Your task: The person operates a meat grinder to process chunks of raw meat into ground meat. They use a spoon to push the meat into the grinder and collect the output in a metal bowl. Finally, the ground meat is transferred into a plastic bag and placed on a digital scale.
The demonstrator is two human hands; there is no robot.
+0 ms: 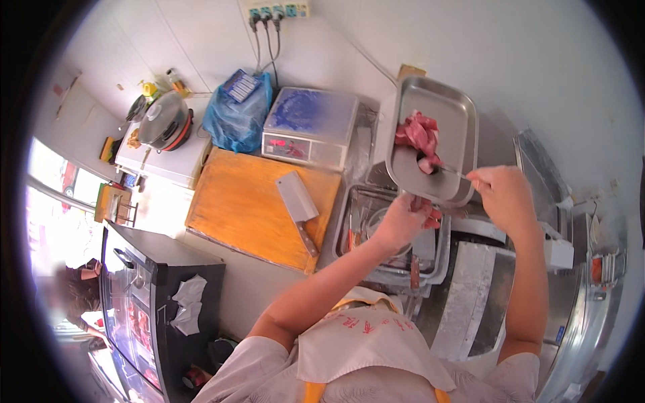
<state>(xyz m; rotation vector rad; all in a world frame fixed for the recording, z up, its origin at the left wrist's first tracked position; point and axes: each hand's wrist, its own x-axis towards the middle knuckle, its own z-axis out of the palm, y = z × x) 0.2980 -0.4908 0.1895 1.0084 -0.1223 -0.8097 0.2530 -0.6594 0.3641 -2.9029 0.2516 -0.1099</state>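
Nearest, an off-white cloth apron (pixel 376 336) with red marks is worn over a pale, finely patterned top. Beyond it, a knife (pixel 414 272) with a wooden handle is laid across a rectangular metal tray (pixel 342 225). Above that, a deeper tray (pixel 457 117) of smooth, dull-shining steel with rounded corners is seen; moist, pink-red meat (pixel 420 134) is heaped in its middle in soft, irregular folds.

The fingers of the left hand (pixel 401 220) are curled at the deeper tray's near edge, with a pink scrap showing beside the fingertips; whether the scrap or the rim is gripped cannot be told. By the right hand (pixel 504 193), fingers drawn together, the thin handle of a metal utensil (pixel 455 172) is clamped, its far end lowered to the meat and partly hidden. The left forearm is slanted up and rightward; the right is held almost upright, with the hand turned inward over the tray's right side.

Farther left, a flat, scuffed orange-brown board (pixel 235 195) is set down, and on it a broad steel cleaver (pixel 296 196) is rested, handle toward the body. Behind the board, a box-shaped scale (pixel 312 111) with a blue-patched top and a crinkled blue plastic bag (pixel 235 124) are placed near a smooth white wall (pixel 363 27).
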